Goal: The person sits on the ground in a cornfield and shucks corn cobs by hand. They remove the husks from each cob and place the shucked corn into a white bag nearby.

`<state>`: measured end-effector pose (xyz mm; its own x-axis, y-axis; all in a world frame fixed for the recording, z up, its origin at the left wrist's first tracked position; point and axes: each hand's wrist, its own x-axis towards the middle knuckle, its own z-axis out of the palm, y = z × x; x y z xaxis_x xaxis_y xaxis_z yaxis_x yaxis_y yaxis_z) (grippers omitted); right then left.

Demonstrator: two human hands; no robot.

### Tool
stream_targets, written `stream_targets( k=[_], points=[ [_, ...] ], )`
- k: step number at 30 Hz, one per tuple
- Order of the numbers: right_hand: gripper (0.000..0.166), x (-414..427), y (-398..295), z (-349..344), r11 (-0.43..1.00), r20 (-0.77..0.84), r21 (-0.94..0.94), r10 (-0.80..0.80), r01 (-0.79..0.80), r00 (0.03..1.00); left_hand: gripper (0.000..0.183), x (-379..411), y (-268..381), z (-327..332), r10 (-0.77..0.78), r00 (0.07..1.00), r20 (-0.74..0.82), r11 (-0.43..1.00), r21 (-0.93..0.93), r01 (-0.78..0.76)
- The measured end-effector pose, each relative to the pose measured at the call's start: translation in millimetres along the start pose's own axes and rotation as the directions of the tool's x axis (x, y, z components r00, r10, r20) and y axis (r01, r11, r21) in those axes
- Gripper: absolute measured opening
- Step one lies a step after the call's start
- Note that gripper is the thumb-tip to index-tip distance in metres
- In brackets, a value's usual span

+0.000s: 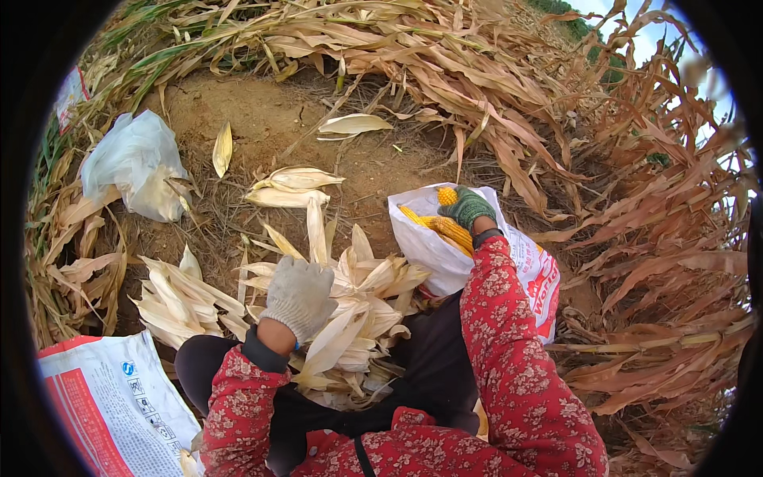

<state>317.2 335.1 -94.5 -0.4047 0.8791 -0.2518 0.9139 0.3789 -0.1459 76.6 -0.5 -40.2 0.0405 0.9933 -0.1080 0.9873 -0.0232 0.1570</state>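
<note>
My right hand (468, 208), in a green knitted glove, grips a husked ear of yellow corn (447, 195) by its side. The ear is over the mouth of a white woven plastic sack (414, 253). Inside that sack lie several bare yellow ears (454, 231). My left hand (301, 295), in a pale grey knitted glove, is above a heap of dry corn husks (357, 322) between my legs. Its fingers are curled, with the palm side hidden, so whether it holds anything cannot be seen.
More husks (179, 298) lie to the left, beside a printed white-and-red sack (119, 381). A translucent plastic bag (137, 161) sits farther off. Two unopened-looking husk pieces (292, 186) rest on bare soil (238, 101). Dry cornstalks (417, 53) curve around the far and right sides.
</note>
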Motion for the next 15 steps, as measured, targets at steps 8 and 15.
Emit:
stream_targets(
  k=[8, 15],
  points=[
    [0.061, -13.7, 21.9, 4.1, 0.998, -0.091, 0.05, 0.047, -0.043, 0.995, 0.033, -11.4, 7.1, -12.5, 0.065, 0.998, -0.022, 0.99, -0.127, -0.067],
    [0.064, -20.3, -80.3, 4.0, 0.981, 0.056, -0.018, -0.191, 0.192, 0.98, 0.017, 3.8, 38.9, 7.4, 0.195, 0.98, -0.032, 0.968, -0.152, -0.198]
  ],
)
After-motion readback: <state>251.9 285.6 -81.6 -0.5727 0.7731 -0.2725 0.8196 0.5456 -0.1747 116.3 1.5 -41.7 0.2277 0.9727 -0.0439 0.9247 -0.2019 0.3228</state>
